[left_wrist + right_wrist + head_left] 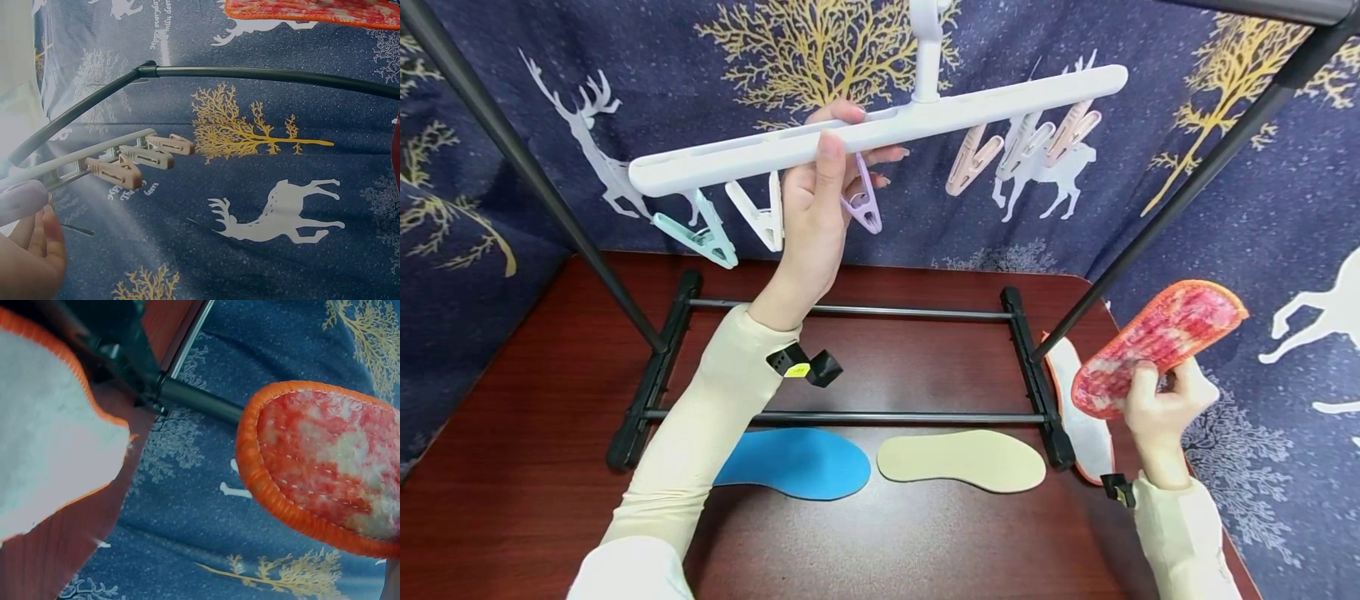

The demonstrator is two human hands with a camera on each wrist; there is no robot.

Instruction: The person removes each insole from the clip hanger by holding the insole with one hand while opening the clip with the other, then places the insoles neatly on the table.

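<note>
My left hand [812, 208] grips the white clip hanger [1000, 104] left of its hook, thumb across the front and fingers behind the bar. A lilac clothespin [867, 208] hangs beside those fingers. Left of them dangle a white clothespin [763, 218] and a teal one; on the right half hang two pinkish clothespins and a greyish one [150, 156]. Off to the right, my right hand [1168, 408] pinches a red patterned insole [1172, 329] with orange stitched edging, raised above the table's right side. The right wrist view shows this insole's rounded end [325, 469] up close.
A black rack frame [850, 417] stands on the dark red table [880, 550], its poles rising on both sides. In front lie a blue insole [805, 462] and a beige insole [962, 460]. A whitish orange-edged insole [1086, 429] lies by the rack's right foot.
</note>
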